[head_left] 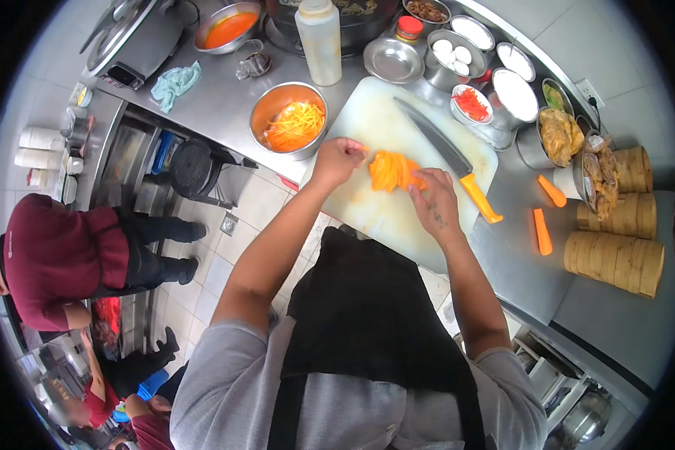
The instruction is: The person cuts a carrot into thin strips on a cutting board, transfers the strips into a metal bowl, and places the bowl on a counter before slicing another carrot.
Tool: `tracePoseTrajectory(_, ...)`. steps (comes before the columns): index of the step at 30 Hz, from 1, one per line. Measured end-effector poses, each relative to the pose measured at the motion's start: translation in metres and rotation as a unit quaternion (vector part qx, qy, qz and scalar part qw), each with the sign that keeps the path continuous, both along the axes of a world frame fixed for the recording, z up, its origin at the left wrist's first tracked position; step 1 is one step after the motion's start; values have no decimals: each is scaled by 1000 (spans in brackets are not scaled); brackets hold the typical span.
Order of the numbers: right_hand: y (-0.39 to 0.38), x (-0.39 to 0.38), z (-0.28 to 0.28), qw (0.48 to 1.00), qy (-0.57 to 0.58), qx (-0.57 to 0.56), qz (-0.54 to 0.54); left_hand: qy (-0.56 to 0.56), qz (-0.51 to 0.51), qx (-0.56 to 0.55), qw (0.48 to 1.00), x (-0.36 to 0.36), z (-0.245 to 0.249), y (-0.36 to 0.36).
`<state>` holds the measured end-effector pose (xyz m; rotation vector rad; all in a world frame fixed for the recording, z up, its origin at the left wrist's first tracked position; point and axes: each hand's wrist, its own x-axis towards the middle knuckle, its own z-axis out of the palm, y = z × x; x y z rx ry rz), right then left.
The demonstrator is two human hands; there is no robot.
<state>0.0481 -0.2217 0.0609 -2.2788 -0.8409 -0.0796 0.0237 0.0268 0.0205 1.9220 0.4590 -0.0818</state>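
A fanned pile of thin orange carrot slices (pixel 388 172) lies on the white cutting board (pixel 360 112). My right hand (pixel 436 201) has its fingertips and thumb closed on the right end of the pile. Just left of the slices, my left hand (pixel 339 161) is pinched above the board's edge. Whatever is between its fingertips is too small to make out. A knife (pixel 439 139) with a yellow handle rests on the board beyond my right hand, blade pointing away. Beside the board stands a metal bowl (pixel 256 112) with carrot shreds (pixel 298 126).
Two peeled carrots (pixel 542 232) lie right of the board, near bamboo steamers (pixel 615 262). Behind it are a squeeze bottle (pixel 319 45), a bowl of eggs (pixel 451 56) and a dish of red shreds (pixel 471 103). A co-worker (pixel 67 251) stands at the left counter.
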Motion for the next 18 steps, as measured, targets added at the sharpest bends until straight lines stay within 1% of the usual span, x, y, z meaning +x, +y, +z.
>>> tracePoseTrajectory(1,5,-2,-4,1000,1,1,-2,6,88,-203,975,-6,4,-4)
tracePoseTrajectory(2,13,-6,-9,987,131,85,-31,9,86,-203,975,-14,14,-11)
tracePoseTrajectory(3,20,-10,-13,950,257,168,-61,2,90,-263,961,-20,24,-20)
tracePoseTrajectory(4,29,-10,-14,949,258,167,-64,-7,92,-322,942,-23,31,-26)
tracePoseTrajectory(5,39,-8,-12,917,332,210,-63,-13,64,-299,952,-24,32,-28)
tracePoseTrajectory(6,47,-3,-10,878,402,252,-60,-14,65,-300,952,-23,32,-29)
tracePoseTrajectory(8,58,3,-2,874,419,238,-57,-38,34,-305,951,-22,30,-30)
tracePoseTrajectory(9,62,6,1,870,436,226,-57,-39,38,-306,951,-22,28,-26)
tracePoseTrajectory(10,63,9,0,870,437,223,-56,-70,37,-277,958,-23,23,-21)
tracePoseTrajectory(11,63,12,-2,889,416,176,-71,-100,36,-249,963,-24,17,-19)
tracePoseTrajectory(12,63,14,-3,906,394,129,-86,-100,39,-250,962,-26,12,-18)
tracePoseTrajectory(13,63,17,-5,906,395,126,-83,-132,-6,-110,985,-29,6,-17)
tracePoseTrajectory(14,62,19,-8,928,354,75,-86,-161,-50,32,985,-32,1,-16)
tracePoseTrajectory(15,61,21,-10,946,312,24,-90,-161,-47,30,985,-34,-4,-17)
tracePoseTrajectory(16,64,18,-6,946,311,21,-89,-156,-52,43,986,-36,-6,-21)
tracePoseTrajectory(18,68,12,5,965,244,12,-91,-150,-55,52,986,-35,-10,-24)
